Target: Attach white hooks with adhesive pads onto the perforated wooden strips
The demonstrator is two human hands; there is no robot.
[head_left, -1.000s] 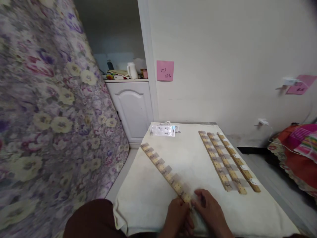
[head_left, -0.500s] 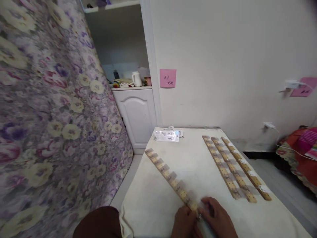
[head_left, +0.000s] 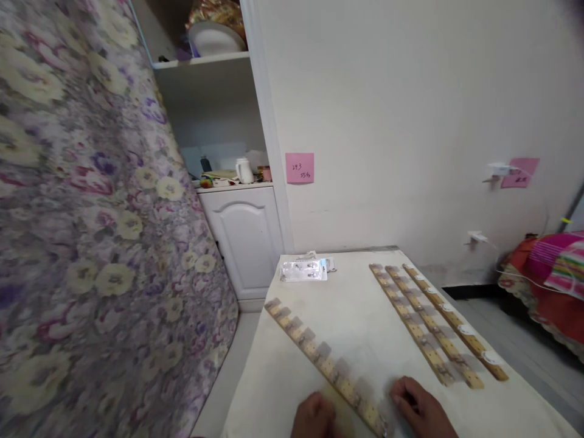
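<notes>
A long, narrow tan strip (head_left: pixel 326 365) with small dark holes runs diagonally across the cloth-covered table. Grey translucent tabs and small metallic pieces sit along it. Its near end lies between my two hands. My left hand (head_left: pixel 314 416) is curled into a fist just left of the strip; whatever its fingers may hold is hidden. Right of the strip's end, my right hand (head_left: pixel 422 406) is loosely bent, a gap between thumb and fingers, and nothing shows in it. Neither hand visibly touches the strip.
Two similar strips (head_left: pixel 413 328) and a browner strip with white round pieces (head_left: pixel 456 322) lie along the table's right side. Clear plastic packages (head_left: pixel 303 271) rest at the far left edge. A floral curtain (head_left: pixel 104 243) hangs left; a cabinet (head_left: pixel 246 237) stands behind.
Both hands have left the strip's near end and moved apart, the left one leftward and the right one rightward. The view has tilted up slightly.
</notes>
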